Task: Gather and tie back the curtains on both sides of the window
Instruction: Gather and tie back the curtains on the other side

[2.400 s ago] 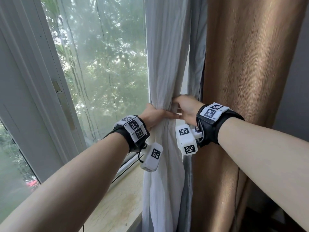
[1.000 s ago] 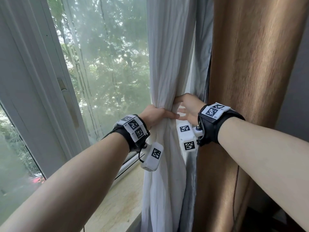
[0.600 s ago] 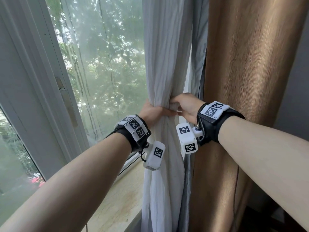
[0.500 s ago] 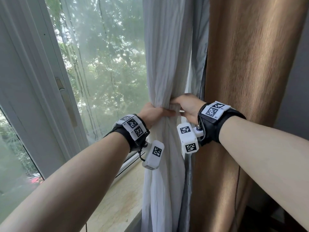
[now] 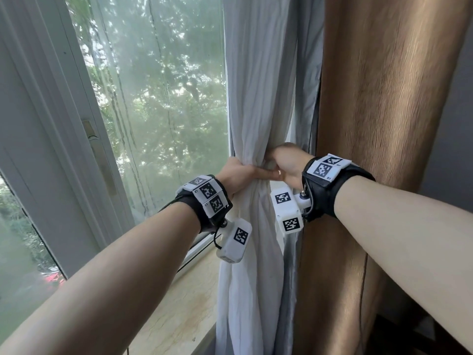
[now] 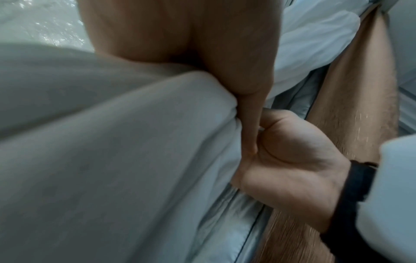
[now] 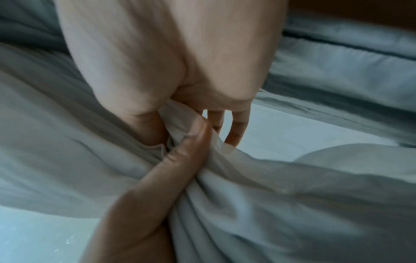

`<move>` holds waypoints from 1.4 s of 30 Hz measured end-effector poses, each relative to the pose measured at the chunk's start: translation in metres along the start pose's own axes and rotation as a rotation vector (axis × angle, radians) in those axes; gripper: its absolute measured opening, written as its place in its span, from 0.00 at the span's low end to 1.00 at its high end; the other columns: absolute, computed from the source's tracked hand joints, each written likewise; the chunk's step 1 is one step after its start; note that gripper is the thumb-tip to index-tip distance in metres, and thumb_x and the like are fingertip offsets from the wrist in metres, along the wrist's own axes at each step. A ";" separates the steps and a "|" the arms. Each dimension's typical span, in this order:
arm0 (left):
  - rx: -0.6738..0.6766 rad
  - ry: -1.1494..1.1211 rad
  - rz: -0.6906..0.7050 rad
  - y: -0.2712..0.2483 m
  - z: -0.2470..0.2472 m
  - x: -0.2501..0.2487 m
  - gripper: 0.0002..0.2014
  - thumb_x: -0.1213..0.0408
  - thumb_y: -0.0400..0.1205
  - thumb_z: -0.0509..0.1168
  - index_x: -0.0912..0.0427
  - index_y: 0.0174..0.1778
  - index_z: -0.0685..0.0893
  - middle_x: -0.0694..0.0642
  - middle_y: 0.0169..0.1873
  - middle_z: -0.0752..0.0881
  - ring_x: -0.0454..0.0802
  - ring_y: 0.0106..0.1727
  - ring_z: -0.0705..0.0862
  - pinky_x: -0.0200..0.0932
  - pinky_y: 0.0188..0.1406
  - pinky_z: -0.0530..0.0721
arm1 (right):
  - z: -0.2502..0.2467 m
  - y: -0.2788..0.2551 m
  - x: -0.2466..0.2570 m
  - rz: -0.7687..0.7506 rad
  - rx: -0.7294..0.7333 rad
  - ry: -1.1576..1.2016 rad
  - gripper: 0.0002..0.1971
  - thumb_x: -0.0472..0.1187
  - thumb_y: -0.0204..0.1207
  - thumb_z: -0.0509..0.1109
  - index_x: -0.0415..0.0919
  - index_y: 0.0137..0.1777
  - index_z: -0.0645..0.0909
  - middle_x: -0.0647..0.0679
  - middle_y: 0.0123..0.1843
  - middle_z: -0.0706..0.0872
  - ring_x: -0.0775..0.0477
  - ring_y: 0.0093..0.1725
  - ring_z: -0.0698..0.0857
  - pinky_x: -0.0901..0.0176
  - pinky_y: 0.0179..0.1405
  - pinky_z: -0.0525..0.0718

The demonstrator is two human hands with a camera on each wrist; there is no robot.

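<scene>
Since half a second ago not much has shifted: both hands are still bunched at the same spot on the white curtain (image 5: 258, 103), the right one maybe a touch higher.

Nearest the camera, both forearms reach in toward that curtain, each with a black wrist strap carrying white marker blocks. Left hand (image 5: 238, 174) wraps the gathered curtain from its window side, thumb laid across the front of the bundle, so that grip is closed around the fabric. Right hand (image 5: 286, 162) meets it from the other side, thumb and fingers (image 7: 236, 131) pinching folds of the same cloth; the two hands touch.

Below the curtain's bunched part sits a beige stone windowsill (image 5: 179, 311). Just right of the white curtain hangs a grey curtain (image 5: 307, 98), then a brown curtain (image 5: 384, 124). Left of it, the window (image 5: 158, 98) shows blurry green trees.
</scene>
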State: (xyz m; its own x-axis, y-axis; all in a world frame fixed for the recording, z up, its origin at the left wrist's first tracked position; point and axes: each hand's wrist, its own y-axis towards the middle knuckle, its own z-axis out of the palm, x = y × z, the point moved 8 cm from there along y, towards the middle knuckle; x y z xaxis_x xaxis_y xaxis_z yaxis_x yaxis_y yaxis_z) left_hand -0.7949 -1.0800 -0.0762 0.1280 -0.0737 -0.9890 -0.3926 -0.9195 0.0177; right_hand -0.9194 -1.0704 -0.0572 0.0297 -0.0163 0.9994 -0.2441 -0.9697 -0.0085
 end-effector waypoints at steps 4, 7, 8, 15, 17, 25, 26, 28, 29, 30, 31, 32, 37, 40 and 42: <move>-0.023 0.018 -0.023 -0.001 -0.005 0.000 0.28 0.65 0.64 0.89 0.60 0.60 0.91 0.57 0.49 0.95 0.57 0.51 0.95 0.53 0.54 0.93 | -0.003 0.002 0.000 -0.007 0.001 -0.023 0.20 0.26 0.77 0.69 0.31 0.69 0.85 0.36 0.60 0.92 0.39 0.55 0.90 0.56 0.33 0.89; -0.067 0.072 -0.050 0.001 -0.014 0.001 0.33 0.63 0.58 0.89 0.62 0.60 0.90 0.58 0.49 0.95 0.58 0.49 0.95 0.55 0.54 0.94 | -0.002 0.000 0.000 -0.004 0.044 0.001 0.20 0.35 0.74 0.73 0.36 0.66 0.89 0.41 0.62 0.93 0.40 0.60 0.89 0.54 0.44 0.89; -0.085 0.077 -0.051 0.002 -0.017 0.001 0.32 0.64 0.59 0.88 0.63 0.60 0.90 0.59 0.49 0.95 0.59 0.49 0.94 0.57 0.54 0.94 | -0.003 0.000 0.001 -0.007 0.032 -0.003 0.21 0.41 0.69 0.75 0.39 0.63 0.91 0.42 0.62 0.93 0.40 0.63 0.89 0.50 0.53 0.88; -0.102 0.076 -0.057 -0.003 -0.020 0.002 0.27 0.69 0.62 0.80 0.66 0.59 0.89 0.65 0.52 0.93 0.65 0.49 0.93 0.63 0.51 0.94 | -0.021 0.002 0.002 -0.016 -0.088 -0.019 0.20 0.48 0.64 0.82 0.46 0.56 0.90 0.52 0.59 0.84 0.49 0.60 0.80 0.50 0.52 0.82; -0.096 0.073 -0.046 -0.005 -0.016 0.002 0.20 0.74 0.70 0.77 0.67 0.60 0.89 0.66 0.52 0.92 0.66 0.51 0.93 0.63 0.53 0.94 | -0.014 0.003 -0.004 0.028 -0.012 0.038 0.24 0.45 0.68 0.81 0.46 0.66 0.87 0.51 0.67 0.83 0.45 0.69 0.80 0.47 0.55 0.83; -0.009 0.023 0.007 -0.001 -0.002 0.003 0.26 0.67 0.65 0.87 0.60 0.60 0.91 0.58 0.52 0.95 0.58 0.53 0.94 0.55 0.55 0.94 | -0.006 0.007 0.000 -0.019 -0.009 0.068 0.14 0.31 0.82 0.67 0.37 0.63 0.88 0.44 0.48 0.91 0.42 0.47 0.87 0.54 0.37 0.86; -0.040 0.024 0.007 0.001 -0.005 0.004 0.31 0.65 0.62 0.88 0.61 0.62 0.90 0.58 0.52 0.95 0.58 0.52 0.94 0.56 0.53 0.94 | -0.007 0.008 0.000 -0.022 -0.016 0.068 0.13 0.29 0.81 0.67 0.37 0.61 0.88 0.43 0.48 0.91 0.42 0.47 0.88 0.56 0.34 0.86; -0.090 0.026 0.006 0.002 -0.011 0.004 0.36 0.63 0.59 0.89 0.61 0.64 0.88 0.58 0.52 0.94 0.56 0.51 0.94 0.55 0.50 0.95 | -0.006 0.009 0.000 -0.027 -0.017 0.066 0.13 0.28 0.81 0.69 0.36 0.62 0.88 0.42 0.49 0.92 0.42 0.46 0.89 0.59 0.30 0.86; -0.102 0.034 0.001 0.002 -0.014 0.003 0.31 0.65 0.62 0.88 0.60 0.62 0.88 0.58 0.51 0.94 0.56 0.50 0.94 0.54 0.49 0.95 | -0.004 0.008 0.000 -0.028 -0.011 0.066 0.13 0.29 0.81 0.69 0.35 0.63 0.88 0.42 0.49 0.92 0.43 0.45 0.89 0.60 0.28 0.86; -0.104 0.040 -0.011 0.001 -0.015 0.002 0.26 0.67 0.65 0.87 0.60 0.59 0.90 0.58 0.50 0.95 0.56 0.49 0.94 0.54 0.50 0.95 | -0.002 0.007 0.000 -0.026 0.004 0.072 0.14 0.29 0.81 0.70 0.34 0.65 0.87 0.41 0.50 0.92 0.43 0.45 0.89 0.60 0.28 0.86; -0.105 0.050 -0.027 -0.001 -0.016 0.001 0.22 0.67 0.66 0.86 0.60 0.56 0.90 0.58 0.48 0.95 0.57 0.49 0.94 0.54 0.51 0.94 | -0.001 0.006 0.000 -0.020 0.013 0.072 0.14 0.30 0.81 0.71 0.34 0.65 0.87 0.41 0.51 0.92 0.43 0.47 0.90 0.59 0.30 0.88; -0.108 0.067 -0.040 -0.002 -0.017 0.001 0.22 0.67 0.66 0.87 0.60 0.55 0.91 0.58 0.48 0.95 0.58 0.48 0.94 0.54 0.51 0.94 | 0.000 0.006 -0.001 -0.017 0.014 0.064 0.14 0.31 0.79 0.73 0.34 0.65 0.88 0.41 0.53 0.93 0.41 0.51 0.91 0.56 0.35 0.91; -0.086 0.079 -0.062 -0.004 -0.014 0.003 0.21 0.72 0.70 0.84 0.65 0.58 0.89 0.63 0.50 0.93 0.62 0.48 0.94 0.60 0.51 0.94 | -0.025 0.005 -0.002 -0.020 -0.185 -0.046 0.26 0.41 0.62 0.84 0.37 0.62 0.89 0.40 0.58 0.92 0.39 0.57 0.89 0.49 0.53 0.90; -0.052 0.085 -0.062 -0.008 -0.009 0.003 0.13 0.74 0.73 0.81 0.63 0.51 0.89 0.65 0.50 0.93 0.65 0.51 0.93 0.62 0.54 0.93 | -0.027 0.003 -0.003 -0.035 -0.173 -0.042 0.39 0.51 0.48 0.81 0.43 0.65 0.87 0.44 0.64 0.88 0.42 0.63 0.84 0.44 0.56 0.85; -0.033 0.091 -0.064 -0.010 -0.006 0.002 0.13 0.74 0.72 0.80 0.64 0.51 0.89 0.66 0.50 0.93 0.66 0.51 0.93 0.62 0.54 0.93 | -0.025 0.003 -0.007 -0.013 -0.137 -0.011 0.43 0.54 0.44 0.80 0.47 0.67 0.87 0.48 0.67 0.88 0.42 0.67 0.82 0.43 0.58 0.84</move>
State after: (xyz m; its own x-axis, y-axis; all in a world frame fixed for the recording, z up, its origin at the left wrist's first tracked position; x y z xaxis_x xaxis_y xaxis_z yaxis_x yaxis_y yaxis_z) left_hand -0.7852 -1.0736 -0.0777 0.2349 -0.0478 -0.9708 -0.3512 -0.9355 -0.0389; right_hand -0.9441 -1.0671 -0.0630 0.0445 -0.0073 0.9990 -0.3736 -0.9275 0.0098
